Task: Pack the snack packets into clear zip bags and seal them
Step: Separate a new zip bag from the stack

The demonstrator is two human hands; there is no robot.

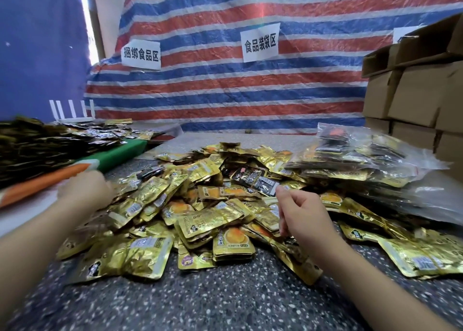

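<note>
Head view, down over near hands

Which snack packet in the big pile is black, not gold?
The black packet lies near the top of the heap, just beyond the right hand. It is dark with white print, while the packets around it are shiny gold.

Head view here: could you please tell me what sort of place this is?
Likely a makeshift food-packing workstation: loose gold snack packets heaped on the table, filled clear zip bags, stacked cardboard boxes, and paper zone signs on a striped tarp.
</note>
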